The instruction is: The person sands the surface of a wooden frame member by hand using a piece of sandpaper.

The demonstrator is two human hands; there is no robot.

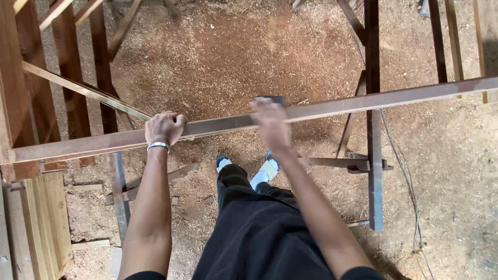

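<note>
A long wooden plank point(332, 108) runs almost straight across in front of the person — its long axis goes left to right, rising slightly toward the right end — and it sits at about waist height on dark metal trestles point(374, 171) above a floor point(233, 57) thick with sawdust. The left hand point(164, 127) is closed over the near edge of the plank, fingers curled on top, a pale wristband point(158, 146) just behind it. The right hand point(271, 124) lies further along to the right, blurred, resting on the plank's top face over a small dark block point(272, 98) — whether it grips that block or merely presses on it I cannot tell. Both arms reach forward across the plank's width, so the wood stretches away sideways from either hand.
</note>
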